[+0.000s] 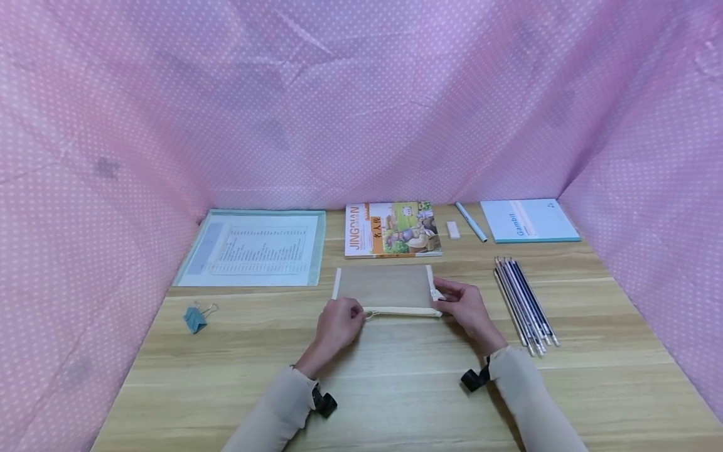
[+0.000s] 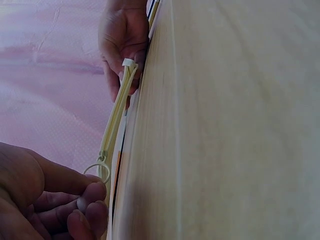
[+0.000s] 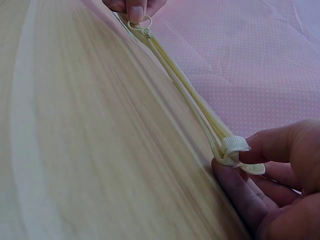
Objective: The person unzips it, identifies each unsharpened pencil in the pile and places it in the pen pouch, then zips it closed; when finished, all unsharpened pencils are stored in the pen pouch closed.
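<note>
A flat beige mesh pouch (image 1: pixel 384 287) with a cream zipper edge lies on the wooden table (image 1: pixel 395 389) in front of me. My left hand (image 1: pixel 339 320) pinches the round zipper pull ring (image 2: pixel 98 171) at the pouch's left end; the same pull ring (image 3: pixel 141 22) shows at the top of the right wrist view. My right hand (image 1: pixel 464 306) pinches the cream fabric tab (image 3: pixel 235 146) at the right end of the zipper (image 2: pixel 119 107). The zipper's two sides (image 3: pixel 185 92) show a slight gap along their length.
Behind the pouch lie a picture book (image 1: pixel 392 229), a clear folder with a printed sheet (image 1: pixel 254 247), an eraser (image 1: pixel 453 230), a pen (image 1: pixel 471 221) and a light blue notebook (image 1: pixel 528 220). Several pencils (image 1: pixel 525 301) lie at right, a blue binder clip (image 1: pixel 195 317) at left. Pink cloth walls enclose the table.
</note>
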The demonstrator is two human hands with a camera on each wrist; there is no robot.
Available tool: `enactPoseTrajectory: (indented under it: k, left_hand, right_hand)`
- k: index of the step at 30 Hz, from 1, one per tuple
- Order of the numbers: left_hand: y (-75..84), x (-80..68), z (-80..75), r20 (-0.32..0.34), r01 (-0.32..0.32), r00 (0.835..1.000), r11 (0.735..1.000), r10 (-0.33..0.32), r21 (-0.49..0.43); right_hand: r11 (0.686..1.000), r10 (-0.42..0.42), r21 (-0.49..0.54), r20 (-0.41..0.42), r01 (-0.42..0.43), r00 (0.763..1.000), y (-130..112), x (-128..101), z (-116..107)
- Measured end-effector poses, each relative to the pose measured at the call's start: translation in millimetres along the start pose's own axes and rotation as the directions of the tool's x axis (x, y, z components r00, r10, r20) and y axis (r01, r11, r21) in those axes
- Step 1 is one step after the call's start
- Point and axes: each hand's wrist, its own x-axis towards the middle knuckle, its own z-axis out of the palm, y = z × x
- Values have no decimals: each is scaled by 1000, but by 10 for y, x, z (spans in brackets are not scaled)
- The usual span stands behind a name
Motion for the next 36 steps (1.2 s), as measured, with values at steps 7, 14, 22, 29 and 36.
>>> enactPoseTrajectory:
  k: [7,14,22,29,36]
  left_hand:
    - [-38,-4,-10,-4,-5,1000,1000,5,-5]
    - [-91,-14,-75,-3,14,1000,1000,-14,-7]
    - [-153,-45,-152,-1,10,1000,1000,-10,-2]
    - [-226,-58,-209,11,46,999,999,-45,-22]
    - [-330,-61,-277,0,64,998,998,-64,-22]
  right_hand:
    - [999,32,-42,-5,-32,999,-3,1,-13]
    - [998,34,-46,-2,-34,999,-8,-4,-21]
    - [999,16,-48,6,-16,1000,-3,-5,-15]
    - [999,19,-33,-2,-19,1000,-5,-1,-10]
    - [1000,18,-16,-2,-18,1000,1,1,-20]
